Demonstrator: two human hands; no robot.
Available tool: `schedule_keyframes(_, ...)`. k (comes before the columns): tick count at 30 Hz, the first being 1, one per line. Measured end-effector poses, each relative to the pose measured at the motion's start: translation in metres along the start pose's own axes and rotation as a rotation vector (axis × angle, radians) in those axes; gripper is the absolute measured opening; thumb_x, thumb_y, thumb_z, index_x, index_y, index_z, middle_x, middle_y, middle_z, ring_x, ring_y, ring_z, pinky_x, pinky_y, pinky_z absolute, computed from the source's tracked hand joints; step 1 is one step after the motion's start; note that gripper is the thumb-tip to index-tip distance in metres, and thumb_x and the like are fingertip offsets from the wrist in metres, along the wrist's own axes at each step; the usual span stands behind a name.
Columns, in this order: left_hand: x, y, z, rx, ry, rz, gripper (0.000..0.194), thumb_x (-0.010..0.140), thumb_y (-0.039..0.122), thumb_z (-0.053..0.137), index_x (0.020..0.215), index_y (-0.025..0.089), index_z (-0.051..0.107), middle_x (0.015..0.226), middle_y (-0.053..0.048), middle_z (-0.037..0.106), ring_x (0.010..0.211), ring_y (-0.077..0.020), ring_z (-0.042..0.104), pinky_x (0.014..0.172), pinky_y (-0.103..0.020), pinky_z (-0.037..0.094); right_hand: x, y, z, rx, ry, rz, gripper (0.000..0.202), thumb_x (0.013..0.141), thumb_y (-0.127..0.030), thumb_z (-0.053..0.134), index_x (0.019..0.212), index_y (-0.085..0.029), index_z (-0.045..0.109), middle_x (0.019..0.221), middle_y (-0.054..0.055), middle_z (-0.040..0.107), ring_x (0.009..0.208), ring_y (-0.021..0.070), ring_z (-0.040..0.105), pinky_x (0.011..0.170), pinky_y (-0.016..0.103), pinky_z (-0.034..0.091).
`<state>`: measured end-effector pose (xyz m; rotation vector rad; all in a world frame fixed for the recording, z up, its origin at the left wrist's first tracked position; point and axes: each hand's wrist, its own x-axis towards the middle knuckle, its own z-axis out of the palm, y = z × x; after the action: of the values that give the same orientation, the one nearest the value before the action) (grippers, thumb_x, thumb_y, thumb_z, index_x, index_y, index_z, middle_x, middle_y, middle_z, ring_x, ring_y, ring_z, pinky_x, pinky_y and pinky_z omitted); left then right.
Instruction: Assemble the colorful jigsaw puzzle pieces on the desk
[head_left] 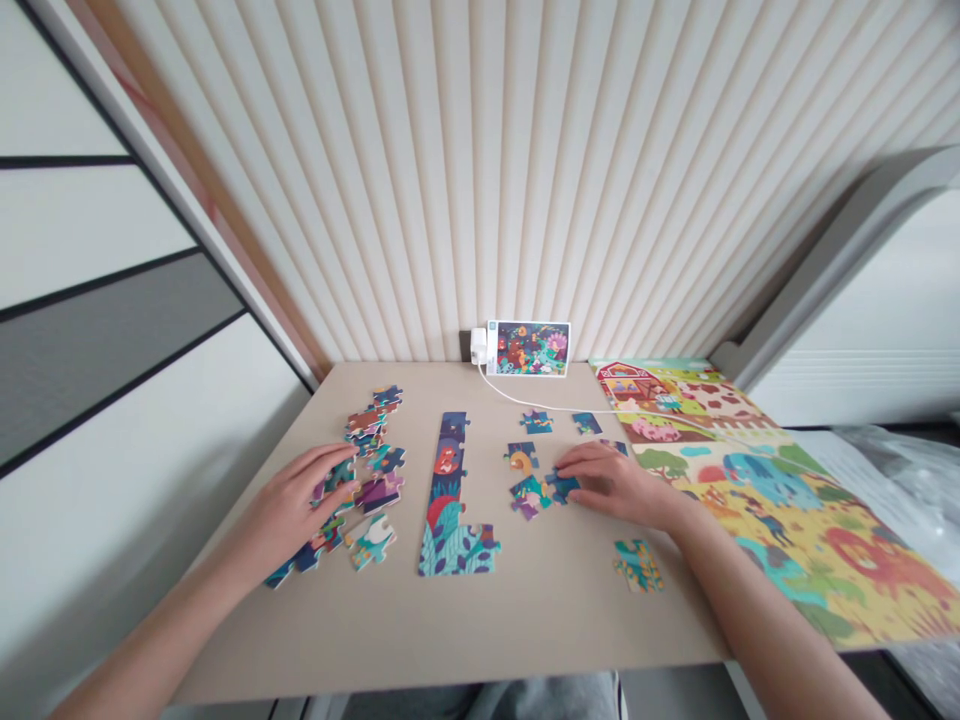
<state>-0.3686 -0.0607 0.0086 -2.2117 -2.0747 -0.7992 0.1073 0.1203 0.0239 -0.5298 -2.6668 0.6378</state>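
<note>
My left hand (319,490) rests over a pile of loose puzzle pieces (380,490) on the left of the table, its fingers apart and touching pieces. My right hand (604,480) lies on the right with its fingertips at a dark blue piece (561,486); whether it grips the piece is not clear. That piece sits beside a teal and green piece (529,494). Between my hands stands an L-shaped joined strip (448,500) with a red animal and teal leaves. A yellow-leaf piece (639,566) lies nearer me, below my right hand.
A picture card (531,348) leans at the back beside a white charger (478,346), whose cable (540,407) runs right. Two colourful finished puzzles, a farm (675,400) and an animal scene (795,530), cover the right side. A pleated wall stands behind.
</note>
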Motion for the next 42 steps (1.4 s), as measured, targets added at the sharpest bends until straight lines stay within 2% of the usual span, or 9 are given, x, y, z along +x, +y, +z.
schedule_keyframes(4,-0.001,-0.001,0.007,0.018,0.06,0.027,0.045,0.095,0.052,0.054,0.132,0.026,0.058,0.134,-0.007,0.062,0.121,-0.0264,0.061,0.111,-0.039,0.045,0.0,-0.002,0.003,-0.012,-0.051,0.044,0.039,0.087,-0.044,0.074,0.123,-0.03,0.072,0.13,0.009,0.065,0.121,0.0273,0.06,0.107,0.042,0.047)
schedule_keyframes(7,0.0,-0.001,0.011,0.03,0.101,0.039,0.044,0.096,0.05,0.054,0.133,0.026,0.057,0.132,-0.007,0.063,0.12,-0.0263,0.062,0.112,-0.04,0.044,0.0,-0.003,0.003,-0.016,-0.059,0.063,0.041,0.085,-0.045,0.075,0.123,-0.031,0.072,0.127,0.008,0.065,0.118,0.0265,0.061,0.105,0.04,0.048)
schedule_keyframes(12,-0.001,-0.005,0.018,0.045,0.104,0.051,0.042,0.096,0.048,0.055,0.131,0.025,0.058,0.131,-0.008,0.063,0.12,-0.0268,0.061,0.111,-0.041,0.044,-0.002,-0.007,-0.003,-0.012,-0.063,0.069,0.028,0.088,-0.044,0.072,0.111,-0.029,0.077,0.114,0.007,0.068,0.105,0.0227,0.065,0.097,0.036,0.052)
schedule_keyframes(15,-0.004,-0.007,0.021,0.043,0.095,0.043,0.042,0.096,0.048,0.055,0.131,0.026,0.057,0.131,-0.008,0.064,0.12,-0.0274,0.061,0.111,-0.042,0.044,-0.004,0.001,-0.005,-0.106,0.034,0.122,0.022,0.096,-0.04,0.061,0.106,-0.029,0.077,0.111,0.007,0.069,0.104,0.0228,0.065,0.096,0.038,0.052)
schedule_keyframes(20,-0.006,-0.005,0.02,0.005,0.097,0.014,0.043,0.095,0.048,0.055,0.134,0.029,0.055,0.132,-0.007,0.063,0.121,-0.0276,0.061,0.11,-0.044,0.045,-0.015,0.033,-0.008,-0.367,0.253,0.339,0.029,0.099,-0.035,0.049,0.114,-0.027,0.073,0.12,0.009,0.068,0.11,0.027,0.063,0.101,0.045,0.048)
schedule_keyframes(27,-0.01,0.002,0.014,-0.029,0.144,-0.058,0.044,0.094,0.053,0.055,0.131,0.03,0.057,0.128,-0.007,0.066,0.117,-0.0284,0.064,0.105,-0.044,0.05,-0.029,0.06,-0.018,-0.427,0.405,0.564,0.031,0.097,-0.033,0.047,0.107,-0.022,0.074,0.107,0.009,0.072,0.098,0.0265,0.066,0.086,0.038,0.051)
schedule_keyframes(32,-0.011,0.004,0.007,-0.058,0.164,-0.084,0.04,0.094,0.05,0.056,0.13,0.031,0.056,0.128,-0.006,0.065,0.117,-0.0288,0.064,0.106,-0.047,0.05,-0.028,0.061,-0.015,-0.393,0.378,0.558,0.031,0.096,-0.037,0.049,0.104,-0.021,0.074,0.105,0.009,0.073,0.096,0.0263,0.067,0.088,0.039,0.049)
schedule_keyframes(36,-0.011,0.008,-0.004,-0.038,0.236,-0.109,0.039,0.096,0.049,0.054,0.129,0.029,0.056,0.13,-0.007,0.064,0.119,-0.0288,0.062,0.112,-0.048,0.045,-0.025,0.06,-0.011,-0.383,0.358,0.52,0.031,0.095,-0.038,0.049,0.101,-0.021,0.075,0.104,0.01,0.074,0.097,0.0272,0.067,0.088,0.04,0.048)
schedule_keyframes(42,-0.011,0.011,-0.011,-0.031,0.286,-0.152,0.037,0.096,0.043,0.055,0.129,0.025,0.057,0.128,-0.007,0.063,0.12,-0.0264,0.061,0.111,-0.043,0.045,-0.024,0.064,-0.009,-0.372,0.318,0.521,0.033,0.094,-0.04,0.049,0.1,-0.021,0.075,0.104,0.01,0.074,0.097,0.0285,0.068,0.087,0.04,0.05)
